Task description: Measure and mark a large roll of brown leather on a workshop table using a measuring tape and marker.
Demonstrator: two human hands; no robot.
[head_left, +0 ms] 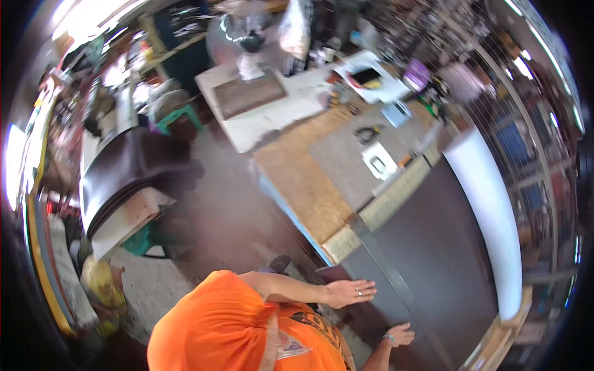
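Hand, left (351, 293): flat, fingers straight and close together, nothing visible in its grasp, over the near edge of the dark brown sheet (445, 247). Hand, right (402, 334): fingers loosely extended, grasping nothing visible, just beside the left one; pressure cannot be told for either.

Dark brown sheet: under and beyond both hands, spread on the desk (297, 191); smooth, faintly glossy. Probable handling: supple, leather-like, weighty through sheer area, apt to slide, easily creased or marked. Best hold: near edge, hands set wide apart, palms supporting from below.

Long straight strip (392, 276): across the sheet, just beyond the fingertips; likely stiff, best lifted near its ends.

White roll (489, 216): right of and beyond the hands; likely bulky, wants support beneath.

Black-handled tool (369, 132): beyond the hands, near the desk's far side.

Draped dark sheet (133, 164): well left of the hands; presumably limp.
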